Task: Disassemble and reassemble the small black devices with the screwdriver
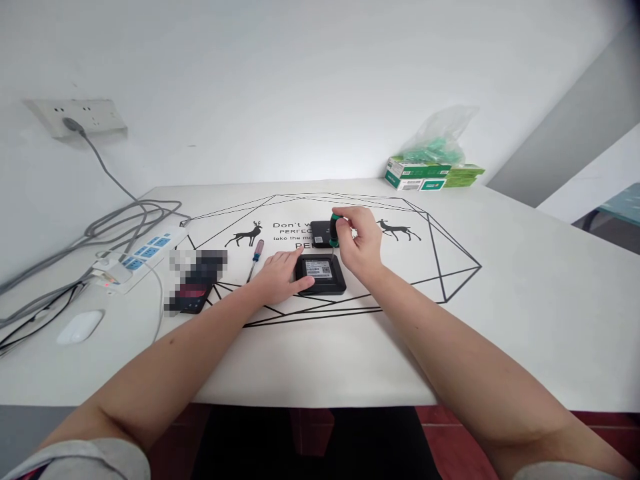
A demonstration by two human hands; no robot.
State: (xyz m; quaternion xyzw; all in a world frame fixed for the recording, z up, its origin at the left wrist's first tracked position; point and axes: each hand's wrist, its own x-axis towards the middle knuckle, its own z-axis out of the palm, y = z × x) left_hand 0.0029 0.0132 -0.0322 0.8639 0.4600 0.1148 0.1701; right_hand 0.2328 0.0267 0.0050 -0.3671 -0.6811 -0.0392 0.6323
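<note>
A black, square-edged case with a white printed label facing up lies on the table mat; it looks like a drive enclosure. My left hand spans its left side, thumb on the front left and index finger at the back left corner. In my right hand is an upright screwdriver with a green and black handle, its shaft pointing down to the case's right part. The tip's exact contact is too small to tell. Behind the case is a second black flat piece with a small white sticker, partly covered by my right hand.
Left of my left hand lies another screwdriver with a red and blue handle. Further left are a partly blurred phone, a power strip, grey cables and a white mouse. Green and white boxes stand at the back right.
</note>
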